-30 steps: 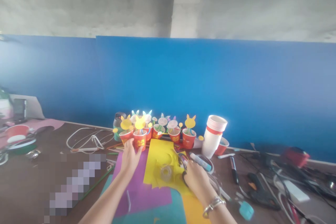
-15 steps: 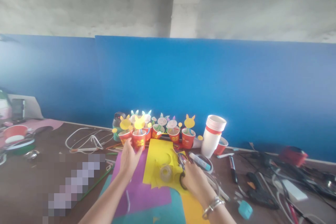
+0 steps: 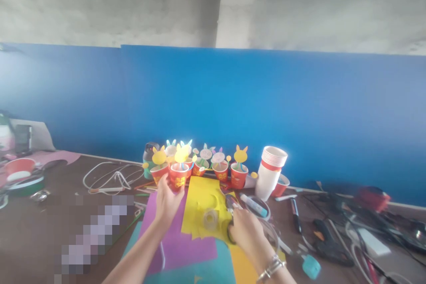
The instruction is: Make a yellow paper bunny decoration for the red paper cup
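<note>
My left hand (image 3: 169, 199) is closed around a red paper cup (image 3: 179, 177) with yellow lettering. A yellow paper animal head with pointed ears (image 3: 181, 154) stands up out of that cup on a thin stem. My right hand (image 3: 245, 230) is closed on the dark handle of a pair of scissors (image 3: 230, 233), low over the yellow paper (image 3: 196, 204); the hand partly hides them. A roll of clear tape (image 3: 211, 219) rests on this paper between my hands. Behind my left hand, several similar red cups with paper animal heads (image 3: 240, 154) line the wall.
A tall stack of white paper cups (image 3: 267, 182) stands right of the row, beside a glue stick (image 3: 254, 205). Purple paper (image 3: 186, 248) and teal paper (image 3: 209, 270) lie in front. Further right are a marker (image 3: 294, 215), a black glue gun (image 3: 333, 242) and tangled cables.
My left hand and its cup have shifted slightly to the right, and the paper head has tilted a little. My right hand has barely moved.
</note>
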### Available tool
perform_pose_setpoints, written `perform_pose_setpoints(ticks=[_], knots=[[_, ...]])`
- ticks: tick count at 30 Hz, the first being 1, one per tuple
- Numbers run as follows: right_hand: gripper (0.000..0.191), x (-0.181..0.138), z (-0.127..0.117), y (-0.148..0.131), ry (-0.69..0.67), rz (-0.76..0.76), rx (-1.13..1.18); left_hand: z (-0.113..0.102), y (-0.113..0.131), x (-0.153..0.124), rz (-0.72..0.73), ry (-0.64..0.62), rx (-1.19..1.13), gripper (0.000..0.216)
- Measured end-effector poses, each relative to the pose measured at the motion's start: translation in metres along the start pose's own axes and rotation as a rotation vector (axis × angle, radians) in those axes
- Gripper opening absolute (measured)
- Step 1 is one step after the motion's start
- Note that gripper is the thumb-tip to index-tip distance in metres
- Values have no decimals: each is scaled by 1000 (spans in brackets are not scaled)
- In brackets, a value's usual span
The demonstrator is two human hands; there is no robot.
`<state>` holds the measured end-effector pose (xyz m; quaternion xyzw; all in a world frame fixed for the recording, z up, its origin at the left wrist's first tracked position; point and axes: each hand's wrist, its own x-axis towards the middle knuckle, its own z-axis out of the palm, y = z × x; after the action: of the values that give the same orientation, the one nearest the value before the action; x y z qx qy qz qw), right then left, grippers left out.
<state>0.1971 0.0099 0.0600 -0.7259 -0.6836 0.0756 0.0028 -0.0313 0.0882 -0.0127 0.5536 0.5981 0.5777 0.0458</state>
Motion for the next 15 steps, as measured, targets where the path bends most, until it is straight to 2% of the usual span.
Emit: perform_pose_setpoints(ticks=[3, 5, 7, 10, 15], knots=[[23, -2, -9, -1, 42, 15, 30, 0, 15, -1, -90, -3, -258, 65], [21, -1, -10, -3, 120, -40, 144, -1, 30, -2, -199, -97, -509, 60], [23, 1, -7, -9, 200, -145, 369, -2, 48, -6, -244, -241, -755, 49], [22, 6, 5, -20, 240, -254, 801, -3, 71, -16, -323, -399, -942, 41], [26, 7, 19, -32, 181, -200, 1340, -6, 94, -33, -405, -531, -1101, 42]])
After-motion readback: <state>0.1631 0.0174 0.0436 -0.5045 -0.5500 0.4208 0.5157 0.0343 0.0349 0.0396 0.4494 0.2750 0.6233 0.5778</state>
